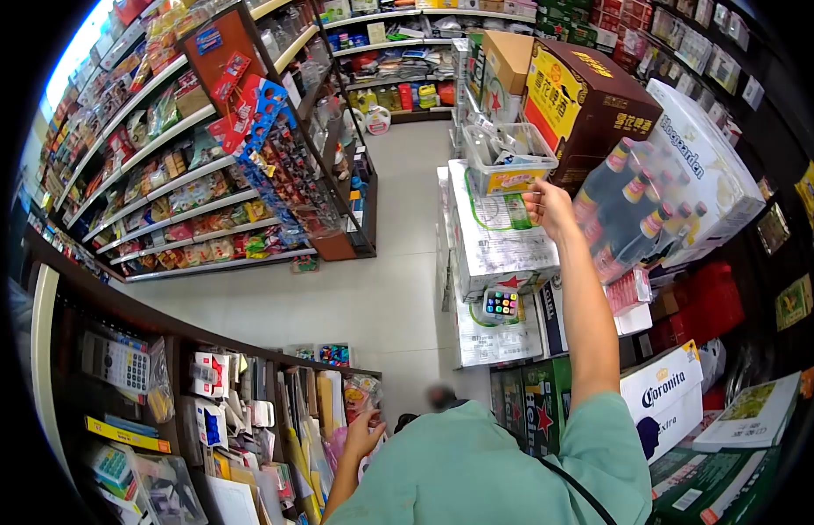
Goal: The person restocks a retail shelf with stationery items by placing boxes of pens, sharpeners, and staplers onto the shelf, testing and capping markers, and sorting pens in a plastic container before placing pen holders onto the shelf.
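My right hand (550, 210) reaches out over stacked white cartons (503, 254), beside the near right corner of a clear plastic bin (510, 179). Its fingers are loosely bent and apart; whether they touch the bin I cannot tell. Inside the bin lie small packaged items, too blurred to name. Close to the right forearm stand shrink-wrapped bottles (635, 197). Low on the left, my left hand (363, 435) is beside a plastic-wrapped packet (361, 395) at the end of the stationery shelf (276, 372). Its visible fingers are apart, and nothing shows in them.
A container of colourful-capped items (501, 304) sits on a lower carton. Beer cases (591, 105) and a Corona box (665, 398) line the right side. Across the tiled aisle (398, 262) rise snack shelves (171, 166). A calculator (116, 363) is on the left shelf.
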Tool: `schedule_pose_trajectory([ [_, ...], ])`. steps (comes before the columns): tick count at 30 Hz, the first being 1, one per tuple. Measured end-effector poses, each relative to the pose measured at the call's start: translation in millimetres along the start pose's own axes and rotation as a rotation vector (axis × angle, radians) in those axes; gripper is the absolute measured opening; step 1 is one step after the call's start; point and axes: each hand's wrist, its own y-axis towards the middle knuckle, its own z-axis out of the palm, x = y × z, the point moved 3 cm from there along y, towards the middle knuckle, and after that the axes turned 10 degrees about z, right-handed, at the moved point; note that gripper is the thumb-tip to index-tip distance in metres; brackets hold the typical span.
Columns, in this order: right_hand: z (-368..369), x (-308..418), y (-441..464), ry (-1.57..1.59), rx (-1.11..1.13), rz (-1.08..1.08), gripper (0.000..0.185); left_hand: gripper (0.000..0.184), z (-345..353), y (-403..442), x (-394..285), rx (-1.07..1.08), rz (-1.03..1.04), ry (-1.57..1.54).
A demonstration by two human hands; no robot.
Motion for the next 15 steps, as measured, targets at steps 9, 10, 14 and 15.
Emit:
schedule_pose_trajectory([
  [9, 23.2, 6.4, 82.6, 0.085, -0.018, 0.076, 0.039, 0.044, 3.4, -52.6, -31.2, -0.088, -0.188, -0.004],
  [10, 25.5, 3.3, 87.8, 0.139, -0.036, 0.027, 0.036, 0.044, 5.9, -53.7, -33.4, -0.071, -0.254, -0.006],
  [14, 28.3, -10.6, 82.5, 0.224, -0.027, -0.108, 0.024, 0.044, 21.5, -58.5, -15.3, -0.123, -0.163, -0.048],
  [15, 28.8, -13.1, 77.8, 0.242, 0.006, -0.167, 0.024, 0.044, 21.2, -57.4, -20.5, -0.108, -0.171, -0.056],
])
